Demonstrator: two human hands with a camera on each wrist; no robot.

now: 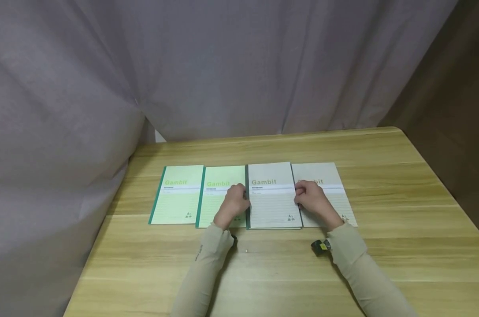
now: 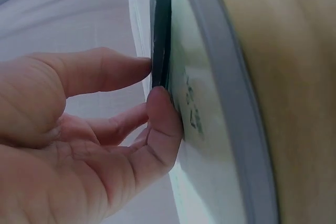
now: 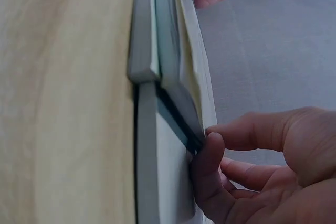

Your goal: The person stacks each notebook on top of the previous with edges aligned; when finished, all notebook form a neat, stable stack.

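I see four Gambit notebooks in a row across the middle of the head view, on the wooden table (image 1: 382, 246). The grey notebook (image 1: 272, 196), third from the left of the frame, sits just right of centre, and both hands are on it. My left hand (image 1: 234, 203) pinches its dark spine edge, thumb and fingertips closed on the cover edge in the left wrist view. My right hand (image 1: 311, 199) pinches the opposite edge, thumb below and index finger above, as the right wrist view shows.

The grey notebook overlaps its neighbours: its left edge lies over the inner green notebook (image 1: 219, 193), its right edge over the far grey notebook (image 1: 334, 189). I judge that lifting or sliding it could drag either neighbour out of line, since the edges touch. Each grip is on a thin edge, so I may catch only the cover; the book could then fall open or sag. The outer green notebook (image 1: 177, 196), at centre left, lies apart from both hands.

No container shows in any view.
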